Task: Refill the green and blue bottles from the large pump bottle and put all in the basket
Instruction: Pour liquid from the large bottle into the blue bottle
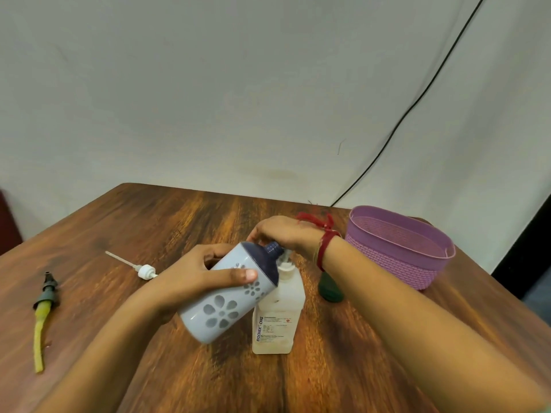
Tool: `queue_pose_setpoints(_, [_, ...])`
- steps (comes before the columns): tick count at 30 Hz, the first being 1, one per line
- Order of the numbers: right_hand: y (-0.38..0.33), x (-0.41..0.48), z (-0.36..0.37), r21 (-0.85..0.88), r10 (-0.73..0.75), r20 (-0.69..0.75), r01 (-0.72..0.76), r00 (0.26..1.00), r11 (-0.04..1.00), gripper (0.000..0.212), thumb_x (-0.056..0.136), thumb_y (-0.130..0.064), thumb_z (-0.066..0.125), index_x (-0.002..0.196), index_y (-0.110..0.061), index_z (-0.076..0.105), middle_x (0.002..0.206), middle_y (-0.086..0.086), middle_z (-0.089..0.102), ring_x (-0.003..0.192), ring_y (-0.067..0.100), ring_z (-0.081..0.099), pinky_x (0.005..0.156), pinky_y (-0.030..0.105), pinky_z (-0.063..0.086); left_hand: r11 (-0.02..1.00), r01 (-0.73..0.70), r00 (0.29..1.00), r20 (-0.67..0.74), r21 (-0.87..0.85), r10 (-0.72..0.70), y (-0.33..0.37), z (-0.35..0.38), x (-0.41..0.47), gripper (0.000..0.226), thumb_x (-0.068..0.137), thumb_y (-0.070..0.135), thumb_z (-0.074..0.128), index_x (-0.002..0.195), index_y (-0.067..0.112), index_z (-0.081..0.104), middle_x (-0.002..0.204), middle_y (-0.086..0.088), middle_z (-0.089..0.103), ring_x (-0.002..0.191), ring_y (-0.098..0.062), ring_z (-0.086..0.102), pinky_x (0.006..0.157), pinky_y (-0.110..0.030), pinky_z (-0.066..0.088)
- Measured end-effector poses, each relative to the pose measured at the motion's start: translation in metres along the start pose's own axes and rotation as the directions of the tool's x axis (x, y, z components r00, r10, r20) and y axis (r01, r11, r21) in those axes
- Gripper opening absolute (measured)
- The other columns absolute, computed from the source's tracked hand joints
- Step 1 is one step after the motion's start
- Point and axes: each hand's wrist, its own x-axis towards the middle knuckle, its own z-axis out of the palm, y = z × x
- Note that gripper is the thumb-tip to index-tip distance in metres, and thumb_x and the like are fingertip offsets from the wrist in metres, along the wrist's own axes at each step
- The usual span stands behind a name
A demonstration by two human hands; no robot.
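The blue bottle is being filled. The left hand (205, 275) wraps fingers and thumb around the blue bottle (229, 299), tilting its open neck against the spout of the pump bottle (280, 317) at table centre. The right hand (283, 234) curls over the pump's top, and whether it grips or only presses is hidden. The green bottle (329, 290) stands behind the right forearm, near the basket (396, 263) at far right. Next probably comes steady pumping, with the neck kept under the spout.

Tilted blue flowered bottle (226, 302), neck at upright white pump bottle (278, 317); green bottle (329, 290) beside purple basket (402, 263).
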Motion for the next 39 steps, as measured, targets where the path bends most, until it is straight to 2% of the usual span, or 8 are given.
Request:
queue_pose_setpoints(3, [0.007, -0.001, 0.007, 0.091, -0.007, -0.006, 0.007, 1.000, 0.996, 0.032, 0.097, -0.016, 0.039, 0.079, -0.020, 0.066, 0.091, -0.003, 0.056, 0.092, 0.020, 0.052, 0.083, 0.033, 0.049, 1.000, 0.014, 1.000, 0.011, -0.017, -0.013, -0.003, 0.002, -0.001, 0.081, 0.044, 0.068, 0.080, 0.106, 0.018, 0.065, 0.088, -0.014, 0.074, 0.072, -0.030, 0.072, 0.056, -0.026, 0.056])
queue_pose_setpoints(9, [0.004, 0.006, 0.000, 0.007, 0.014, 0.017, -0.014, 1.000, 1.000, 0.028, 0.097, -0.021, 0.040, 0.095, -0.015, 0.068, 0.094, 0.001, 0.060, 0.091, 0.020, 0.057, 0.092, 0.037, 0.050, 1.000, -0.011, 1.000, 0.004, 0.003, 0.011, 0.001, 0.000, 0.001, 0.076, 0.049, 0.063, 0.079, 0.107, 0.015, 0.064, 0.088, -0.014, 0.074, 0.071, -0.030, 0.072, 0.056, -0.025, 0.056])
queue_pose_setpoints(15, [0.014, 0.003, 0.009, 0.128, -0.018, -0.001, 0.018, 1.000, 0.992, 0.032, 0.098, -0.016, 0.039, 0.077, -0.021, 0.062, 0.092, -0.002, 0.055, 0.093, 0.022, 0.053, 0.090, 0.036, 0.049, 0.999, 0.001, 1.000, 0.009, -0.035, -0.001, -0.001, 0.005, 0.000, 0.071, 0.043, 0.065, 0.082, 0.097, 0.021, 0.068, 0.086, -0.015, 0.074, 0.069, -0.030, 0.072, 0.053, -0.025, 0.055])
queue_pose_setpoints(20, [0.006, 0.008, 0.004, -0.009, 0.017, -0.016, -0.017, 1.000, 1.000, 0.031, 0.098, -0.023, 0.039, 0.102, -0.015, 0.069, 0.100, 0.001, 0.059, 0.082, 0.014, 0.053, 0.078, 0.028, 0.048, 1.000, -0.007, 1.000, -0.006, -0.011, 0.007, 0.001, 0.002, -0.001, 0.076, 0.046, 0.063, 0.081, 0.104, 0.017, 0.065, 0.087, -0.015, 0.074, 0.070, -0.030, 0.072, 0.055, -0.026, 0.056])
queue_pose_setpoints(26, [0.012, 0.004, 0.009, 0.009, -0.002, -0.017, 0.002, 1.000, 1.000, 0.034, 0.098, -0.018, 0.039, 0.075, -0.024, 0.063, 0.092, -0.003, 0.056, 0.093, 0.021, 0.055, 0.086, 0.036, 0.050, 1.000, 0.011, 1.000, 0.011, -0.022, -0.011, -0.003, 0.003, -0.003, 0.074, 0.044, 0.065, 0.082, 0.101, 0.020, 0.067, 0.088, -0.014, 0.074, 0.071, -0.030, 0.072, 0.055, -0.026, 0.056])
queue_pose_setpoints(31, [0.000, 0.008, 0.003, -0.093, 0.029, -0.031, -0.032, 0.999, 0.995, 0.034, 0.098, -0.021, 0.037, 0.109, -0.008, 0.066, 0.113, 0.010, 0.063, 0.086, 0.018, 0.052, 0.086, 0.034, 0.050, 1.000, -0.017, 1.000, -0.021, 0.025, 0.018, 0.003, -0.001, -0.003, 0.066, 0.051, 0.054, 0.076, 0.103, 0.015, 0.065, 0.085, -0.011, 0.074, 0.068, -0.026, 0.072, 0.055, -0.024, 0.055])
queue_pose_setpoints(34, [0.005, 0.004, 0.006, -0.018, 0.026, -0.015, -0.026, 1.000, 0.999, 0.032, 0.098, -0.020, 0.037, 0.083, -0.020, 0.066, 0.094, -0.001, 0.058, 0.090, 0.019, 0.053, 0.083, 0.033, 0.050, 1.000, -0.008, 1.000, 0.001, 0.024, 0.008, -0.001, -0.001, -0.002, 0.066, 0.052, 0.053, 0.076, 0.104, 0.015, 0.064, 0.086, -0.012, 0.074, 0.070, -0.027, 0.072, 0.056, -0.024, 0.055])
queue_pose_setpoints(39, [0.005, 0.002, 0.006, -0.040, 0.017, -0.016, -0.018, 1.000, 0.999, 0.032, 0.098, -0.018, 0.038, 0.085, -0.020, 0.067, 0.092, -0.001, 0.056, 0.084, 0.016, 0.052, 0.078, 0.031, 0.050, 1.000, -0.006, 1.000, 0.011, 0.004, 0.006, -0.001, 0.001, -0.003, 0.074, 0.047, 0.063, 0.080, 0.104, 0.017, 0.065, 0.088, -0.013, 0.074, 0.072, -0.029, 0.072, 0.057, -0.026, 0.056])
